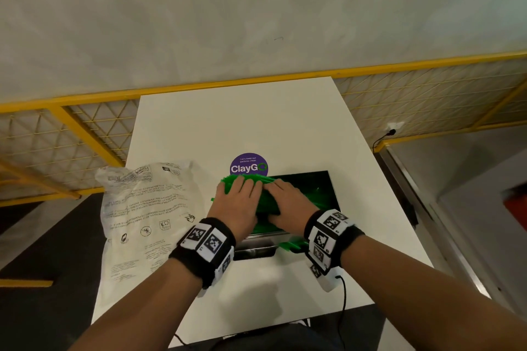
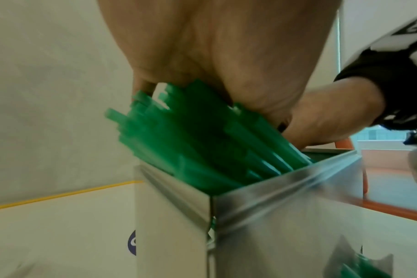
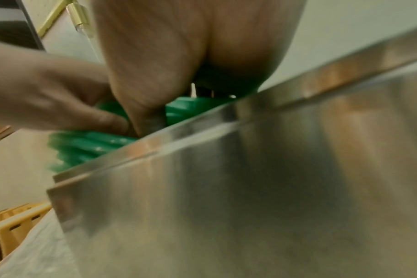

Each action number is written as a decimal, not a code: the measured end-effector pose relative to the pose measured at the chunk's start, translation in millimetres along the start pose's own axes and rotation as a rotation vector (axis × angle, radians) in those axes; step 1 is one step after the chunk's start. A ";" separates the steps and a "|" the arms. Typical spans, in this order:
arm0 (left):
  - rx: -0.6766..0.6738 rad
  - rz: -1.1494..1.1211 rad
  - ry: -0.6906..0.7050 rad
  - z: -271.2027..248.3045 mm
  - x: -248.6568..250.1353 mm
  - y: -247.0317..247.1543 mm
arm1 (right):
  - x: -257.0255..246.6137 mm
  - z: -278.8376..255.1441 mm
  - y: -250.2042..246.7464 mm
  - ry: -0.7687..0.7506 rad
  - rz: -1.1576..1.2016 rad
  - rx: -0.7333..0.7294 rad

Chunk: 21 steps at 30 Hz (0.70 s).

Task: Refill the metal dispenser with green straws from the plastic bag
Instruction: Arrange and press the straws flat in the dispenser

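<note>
A thick bundle of green straws (image 1: 229, 181) lies slantwise across the open top of the metal dispenser (image 1: 332, 191), its left ends sticking out past the rim. My left hand (image 1: 236, 199) grips the bundle's left part, fingers over the top. My right hand (image 1: 288, 199) grips it just to the right, thumb down at the near side. The left wrist view shows the straws (image 2: 191, 141) angling down into the steel box (image 2: 286, 216). The right wrist view shows both thumbs against the straws (image 3: 90, 144) at the dispenser's rim (image 3: 250, 188). A few straws (image 1: 293, 245) sit in the front tray.
The crumpled printed plastic bag (image 1: 148, 208) lies flat on the white table (image 1: 242, 122), left of the dispenser. A purple round sticker (image 1: 249, 165) is just behind the straws. Yellow mesh railing (image 1: 85, 128) runs behind the table. The table's edges fall close on both sides.
</note>
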State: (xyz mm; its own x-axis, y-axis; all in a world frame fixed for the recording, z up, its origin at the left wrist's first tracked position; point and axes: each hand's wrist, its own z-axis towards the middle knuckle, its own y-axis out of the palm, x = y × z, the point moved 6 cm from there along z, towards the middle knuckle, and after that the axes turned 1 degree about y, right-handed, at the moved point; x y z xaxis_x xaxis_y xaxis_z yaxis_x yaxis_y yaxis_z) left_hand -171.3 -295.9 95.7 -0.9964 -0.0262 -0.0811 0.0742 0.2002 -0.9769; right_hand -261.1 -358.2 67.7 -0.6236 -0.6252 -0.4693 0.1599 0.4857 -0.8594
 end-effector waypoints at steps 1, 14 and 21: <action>-0.010 0.007 -0.002 -0.9 0.1 1.4 | 8.3 -2.8 -2.2 0.020 -0.010 -0.004; -0.039 -0.271 -0.233 0.9 -2.6 15.1 | 61.1 -8.5 -4.9 0.232 -0.123 -0.231; 0.109 -0.471 -0.294 -7.3 -10.4 15.7 | 54.5 -9.3 -16.5 0.188 -0.140 -0.174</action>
State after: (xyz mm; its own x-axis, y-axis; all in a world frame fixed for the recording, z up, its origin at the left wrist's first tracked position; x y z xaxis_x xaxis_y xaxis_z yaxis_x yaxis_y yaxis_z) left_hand -160.1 -285.3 82.6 -0.8703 -0.3632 0.3326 -0.3565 -0.0011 -0.9343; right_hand -304.8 -394.6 58.1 -0.7635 -0.5774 -0.2893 -0.0613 0.5107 -0.8576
